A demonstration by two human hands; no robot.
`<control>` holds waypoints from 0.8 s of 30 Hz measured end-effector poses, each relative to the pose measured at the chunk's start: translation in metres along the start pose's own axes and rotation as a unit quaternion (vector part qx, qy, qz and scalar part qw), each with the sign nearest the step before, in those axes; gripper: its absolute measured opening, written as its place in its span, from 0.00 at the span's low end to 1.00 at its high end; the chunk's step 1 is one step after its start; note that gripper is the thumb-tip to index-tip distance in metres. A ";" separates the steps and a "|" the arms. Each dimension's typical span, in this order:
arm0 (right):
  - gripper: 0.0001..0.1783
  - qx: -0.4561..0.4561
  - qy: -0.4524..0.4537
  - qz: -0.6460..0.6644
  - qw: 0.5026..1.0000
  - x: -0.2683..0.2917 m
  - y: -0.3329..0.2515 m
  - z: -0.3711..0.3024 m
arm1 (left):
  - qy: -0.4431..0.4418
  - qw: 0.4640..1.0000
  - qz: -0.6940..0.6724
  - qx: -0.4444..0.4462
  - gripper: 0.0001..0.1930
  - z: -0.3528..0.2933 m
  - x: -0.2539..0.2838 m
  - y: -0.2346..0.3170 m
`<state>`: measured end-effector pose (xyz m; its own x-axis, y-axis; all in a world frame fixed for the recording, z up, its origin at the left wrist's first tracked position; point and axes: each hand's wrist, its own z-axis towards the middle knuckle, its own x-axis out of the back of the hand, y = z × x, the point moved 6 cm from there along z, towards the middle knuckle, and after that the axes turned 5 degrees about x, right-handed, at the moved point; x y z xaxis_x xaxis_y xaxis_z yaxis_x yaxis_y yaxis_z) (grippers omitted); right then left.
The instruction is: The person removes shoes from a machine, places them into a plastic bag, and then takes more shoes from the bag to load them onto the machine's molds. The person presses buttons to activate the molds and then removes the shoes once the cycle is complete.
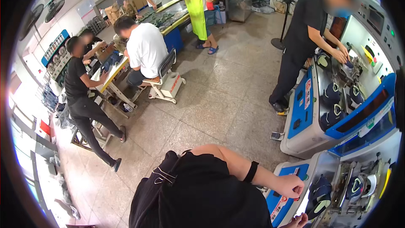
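Note:
My left hand [290, 186], with a black band round the wrist, reaches across the blue front panel [278, 209] of the near machine. Its fingers are curled in; a bit of red shows just below them, and anything inside is hidden. My right hand [298, 221] is cut off by the lower edge. Its fingertips are beside a navy piece with a pale lime lining [319, 207], which looks like a shoe upper; whether they grip it cannot be made out. A second navy upper [354, 188] sits deeper in the machine, among metal clamps.
A matching machine [306, 114] with several navy uppers stands ahead on the right, where a person in black [303, 29] works. To the left, people work around a bench [114, 74], one on a chair [168, 65]. Farther back runs a long conveyor table [168, 14].

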<state>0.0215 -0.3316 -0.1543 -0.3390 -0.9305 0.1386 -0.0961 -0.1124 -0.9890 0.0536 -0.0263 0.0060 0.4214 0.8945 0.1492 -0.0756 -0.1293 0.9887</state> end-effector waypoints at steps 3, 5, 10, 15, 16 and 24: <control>0.14 0.076 0.062 -0.099 0.990 0.031 -0.093 -0.045 | -0.004 1.000 -0.009 -0.008 0.05 0.020 -0.057 0.004; 0.11 0.064 0.120 0.072 0.988 0.043 -0.040 -0.049 | -0.040 0.999 -0.017 -0.028 0.06 0.025 -0.069 0.009; 0.06 0.063 0.102 0.021 0.993 -0.010 -0.092 -0.045 | -0.046 0.996 -0.063 0.048 0.06 0.034 -0.051 0.009; 0.06 0.020 0.197 0.073 0.978 0.021 -0.085 -0.049 | -0.197 0.966 -0.049 0.158 0.05 0.077 -0.071 -0.047; 0.06 0.018 0.229 0.069 0.971 0.035 -0.079 -0.046 | -0.213 0.963 -0.057 0.156 0.05 0.091 -0.079 -0.055; 0.11 0.056 0.302 -0.100 0.946 0.049 -0.083 0.097 | -0.334 0.933 -0.024 0.132 0.06 0.191 -0.112 -0.075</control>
<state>0.1031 -0.4017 -0.0701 -0.8008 -0.5221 0.2936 -0.1255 -0.3331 -0.9345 0.1849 -0.1986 -0.0820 0.8943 0.4475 -0.0066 0.1453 -0.2764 0.9500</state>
